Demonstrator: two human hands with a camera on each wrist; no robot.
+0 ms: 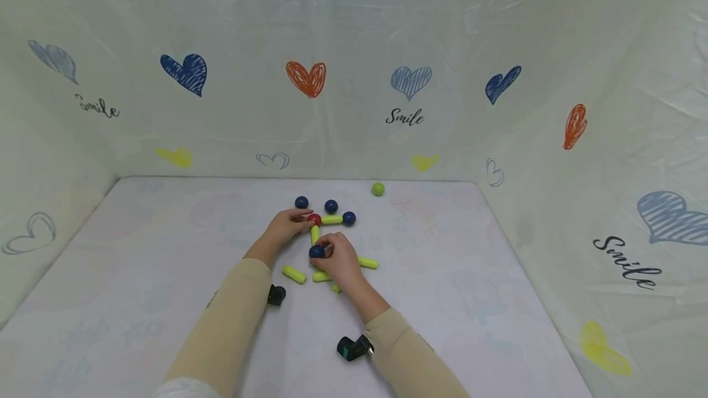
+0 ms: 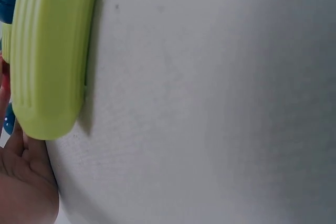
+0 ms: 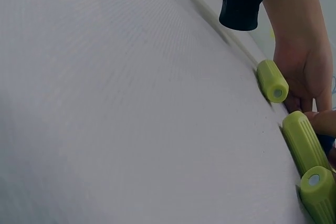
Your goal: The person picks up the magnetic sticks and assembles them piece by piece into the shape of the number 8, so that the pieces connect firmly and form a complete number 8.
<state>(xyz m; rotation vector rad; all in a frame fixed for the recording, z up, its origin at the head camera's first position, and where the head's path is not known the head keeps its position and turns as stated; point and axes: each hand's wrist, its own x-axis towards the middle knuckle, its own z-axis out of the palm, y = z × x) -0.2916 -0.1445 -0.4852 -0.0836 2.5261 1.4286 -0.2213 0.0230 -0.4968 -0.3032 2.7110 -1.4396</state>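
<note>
My left hand pinches a red ball between thumb and fingers. A yellow-green ribbed rod runs right from the red ball to a dark blue ball. Another yellow-green rod extends from the red ball toward me, to a second dark blue ball. My right hand holds that nearer ball with thumb and fingertips; whether rod and ball touch I cannot tell. In the left wrist view a loose rod hides much of the work.
Loose rods lie around my right hand: one at left, one at right, others partly under it. Beyond the joined pieces sit two blue balls and a green ball. A patterned sheet hangs behind the table.
</note>
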